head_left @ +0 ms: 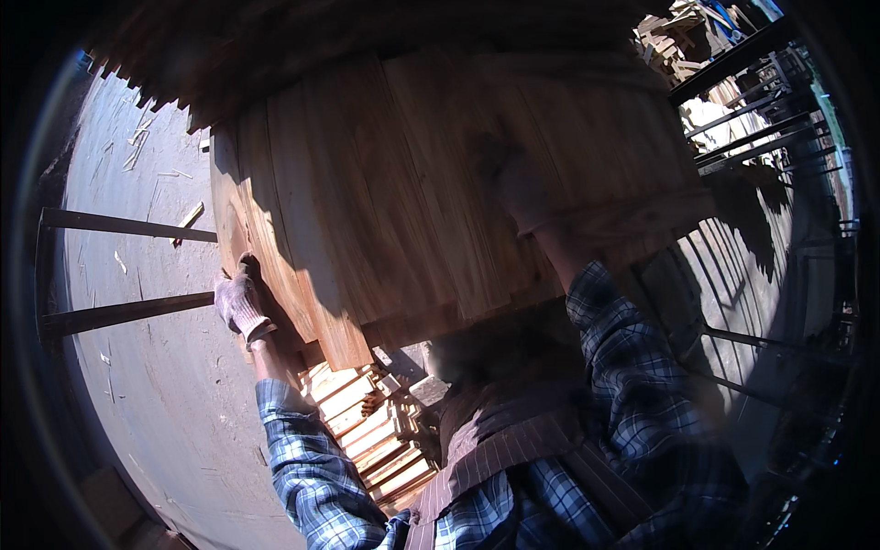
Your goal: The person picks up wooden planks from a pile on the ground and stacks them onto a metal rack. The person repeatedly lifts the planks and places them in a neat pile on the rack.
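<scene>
Wooden boards lie side by side before me, partly in shadow, their near ends uneven. My left hand, in a light knit glove, is at the left edge of the boards, its thumb side against the wood; how firmly it grips cannot be told. My right hand, gloved and in deep shadow, rests over the boards right of the middle, near a crosswise board. Its fingers are too dark to make out.
Stacked wood strips stand near my body on the left. A dark metal frame juts out left over the floor, where wood scraps lie. More wood pieces and dark metal bars are at upper right.
</scene>
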{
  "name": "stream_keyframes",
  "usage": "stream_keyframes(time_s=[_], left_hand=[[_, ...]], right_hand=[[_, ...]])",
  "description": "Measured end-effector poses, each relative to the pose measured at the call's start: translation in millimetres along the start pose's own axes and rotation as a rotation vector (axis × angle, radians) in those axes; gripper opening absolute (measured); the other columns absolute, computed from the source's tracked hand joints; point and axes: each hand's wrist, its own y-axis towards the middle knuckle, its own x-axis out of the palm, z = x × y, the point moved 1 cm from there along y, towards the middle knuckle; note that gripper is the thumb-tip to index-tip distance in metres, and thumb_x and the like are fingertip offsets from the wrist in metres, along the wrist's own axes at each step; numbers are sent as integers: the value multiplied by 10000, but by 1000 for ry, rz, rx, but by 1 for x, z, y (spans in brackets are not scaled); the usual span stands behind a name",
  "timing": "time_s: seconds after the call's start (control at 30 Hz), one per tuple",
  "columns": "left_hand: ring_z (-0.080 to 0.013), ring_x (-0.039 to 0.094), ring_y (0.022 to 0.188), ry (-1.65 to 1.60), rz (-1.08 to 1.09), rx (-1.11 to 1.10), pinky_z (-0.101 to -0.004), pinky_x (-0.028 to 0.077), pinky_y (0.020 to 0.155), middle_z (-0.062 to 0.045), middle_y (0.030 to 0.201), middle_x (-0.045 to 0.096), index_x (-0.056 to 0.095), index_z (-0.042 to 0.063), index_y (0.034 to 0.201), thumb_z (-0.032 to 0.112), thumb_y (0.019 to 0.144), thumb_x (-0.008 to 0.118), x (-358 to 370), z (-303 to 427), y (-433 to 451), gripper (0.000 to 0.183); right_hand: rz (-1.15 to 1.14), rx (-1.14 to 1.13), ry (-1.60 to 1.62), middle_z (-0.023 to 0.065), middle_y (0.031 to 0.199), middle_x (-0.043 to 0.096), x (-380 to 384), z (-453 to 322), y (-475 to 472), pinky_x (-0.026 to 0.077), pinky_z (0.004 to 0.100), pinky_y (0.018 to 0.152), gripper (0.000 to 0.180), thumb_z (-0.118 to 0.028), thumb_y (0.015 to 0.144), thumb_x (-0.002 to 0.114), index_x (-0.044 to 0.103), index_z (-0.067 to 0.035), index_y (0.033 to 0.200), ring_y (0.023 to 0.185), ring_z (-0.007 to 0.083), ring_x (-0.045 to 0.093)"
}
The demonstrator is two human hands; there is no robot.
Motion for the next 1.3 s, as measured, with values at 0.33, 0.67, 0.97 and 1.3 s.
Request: stream_keyframes(time_s=[0.33, 0.67, 0.97, 1.3], left_hand=[[-394, 588, 1073, 135, -6, -123, -428, 459, 902, -260, 1117, 622, 586, -19, 1192, 533, 782, 648, 10, 3, 6, 691], [-363, 530, 1174, -265, 352, 58, -435, 435, 968, -206, 1264, 554, 471, 70, 1337, 499, 764, 687, 16, -16, -122, 747], [-333, 446, 1277, -563, -132, -1126, -395, 365, 1052, -207, 1358, 482, 414, 9, 1370, 414, 798, 702, 52, -133, -487, 758], [-230, 573, 1076, -841, 554, -1737, -312, 446, 914, -182, 1221, 581, 433, -68, 1335, 353, 760, 760, 127, -303, -685, 784]], right_hand=[[-26, -222, 219, 211, 1091, 644, -3, 9, 16, 505, 395, 833, 277, -136, 870, 519, 649, -5, 1076, 963, 330, 639], [-179, -282, 148, 181, 1104, 623, -50, 3, -10, 473, 341, 878, 363, -168, 903, 535, 563, 14, 1216, 994, 278, 606], [-541, -619, 701, 120, 1155, 597, -79, -177, -118, 464, 302, 872, 467, -171, 886, 596, 499, -5, 1312, 1045, 210, 568], [-1969, -440, 235, 126, 1204, 611, 159, -216, -420, 463, 293, 868, 624, -202, 781, 723, 492, -52, 1341, 987, 182, 598]])
